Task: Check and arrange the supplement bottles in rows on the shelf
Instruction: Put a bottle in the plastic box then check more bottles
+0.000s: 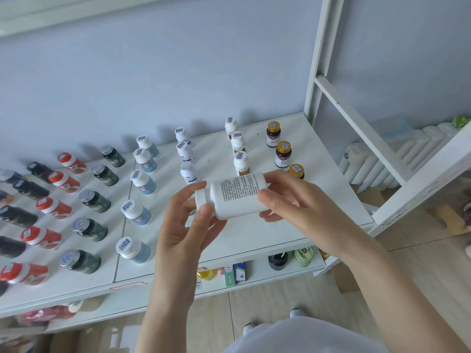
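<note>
Over the shelf (pixel 321 154), fingers of left hand (pixel 183 225) and right hand (pixel 300 200) grip a white bottle (pixel 237 197), print illegible.

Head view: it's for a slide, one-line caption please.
Left hand and right hand hold a white bottle sideways over the stocked shelf.

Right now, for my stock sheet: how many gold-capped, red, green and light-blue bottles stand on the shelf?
Gold-capped bottles: 3
Red bottles: 5
Green bottles: 5
Light-blue bottles: 5
Total: 18
</note>
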